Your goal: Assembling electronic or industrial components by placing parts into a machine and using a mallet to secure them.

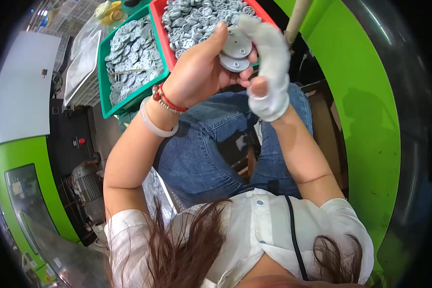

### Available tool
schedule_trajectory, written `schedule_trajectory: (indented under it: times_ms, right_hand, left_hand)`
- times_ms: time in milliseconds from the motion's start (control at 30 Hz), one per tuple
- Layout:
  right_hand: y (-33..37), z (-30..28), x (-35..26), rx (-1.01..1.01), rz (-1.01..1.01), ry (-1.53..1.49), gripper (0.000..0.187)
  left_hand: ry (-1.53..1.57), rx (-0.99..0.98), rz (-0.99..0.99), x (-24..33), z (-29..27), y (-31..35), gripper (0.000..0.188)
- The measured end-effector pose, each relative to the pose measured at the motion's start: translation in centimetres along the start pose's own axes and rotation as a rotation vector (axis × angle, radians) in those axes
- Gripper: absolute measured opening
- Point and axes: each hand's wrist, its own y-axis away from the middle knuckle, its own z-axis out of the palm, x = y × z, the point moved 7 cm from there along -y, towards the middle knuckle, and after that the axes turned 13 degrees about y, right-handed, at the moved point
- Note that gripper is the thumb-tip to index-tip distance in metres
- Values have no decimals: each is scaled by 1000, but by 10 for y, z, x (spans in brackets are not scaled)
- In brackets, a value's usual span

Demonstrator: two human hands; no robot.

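My bare left hand (201,67) is raised over my lap, its thumb up and its fingers curled round two round grey plastic discs (236,44) with small holes. One disc overlaps the other. Close against their right side is my right hand (270,55) in a white glove, bent over toward the discs. Motion smears its fingers, so I cannot make out whether they grip anything. Just beyond the hands, a red bin (157,24) is heaped with small grey wheel-shaped parts (189,21).
Left of the red bin stands a green bin (103,79) full of flat grey discs (132,50). White crates (84,72) stand farther left. A bright green machine panel (369,120) rises close on my right. A grey motor (87,185) sits low at left.
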Motion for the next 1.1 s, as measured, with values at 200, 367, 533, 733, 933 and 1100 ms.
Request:
schedule_trajectory:
  times_ms: [200,367,533,733,933,1100]
  right_hand:
    - [17,-21,62,160,272,-146,68]
    - [14,-12,76,73,378,37,42]
    - [26,-22,114,10,476,-114,36]
    - [30,-2,96,-103,714,-530,35]
    - [29,13,75,-191,720,-304,45]
    - [32,35,67,-273,667,-213,47]
  left_hand:
    - [55,-181,47,19,3,8,52]
    - [153,-195,347,84,-20,59,59]
    - [153,330,528,71,-133,251,45]
    - [239,1213,510,-83,-220,548,24]
    - [513,1776,227,-276,-241,714,17]
    - [570,1930,86,-359,-232,762,27]
